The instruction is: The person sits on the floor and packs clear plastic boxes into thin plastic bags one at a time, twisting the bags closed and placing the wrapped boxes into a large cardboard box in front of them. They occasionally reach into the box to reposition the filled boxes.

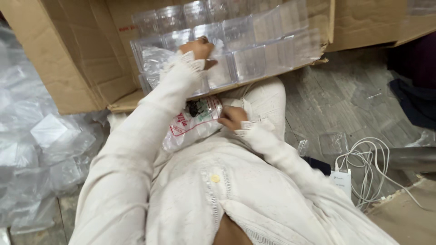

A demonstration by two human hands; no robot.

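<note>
My left hand (200, 49) reaches forward into a cardboard box (68, 59) lying on its side, fingers curled on one of several clear plastic containers (247, 61) stacked inside. My right hand (232, 118) rests in my lap and pinches a clear plastic bag (193, 124) with red and black print. Both arms wear cream knitted sleeves. The bag lies across my lap, just below the box's lower edge.
Crumpled clear plastic sheeting (36, 149) is piled at the left. On the grey wooden floor at the right lie a loose clear container (334, 143), a white charger with tangled white cables (363, 168) and a cardboard sheet (408, 213). Dark cloth (415, 100) sits far right.
</note>
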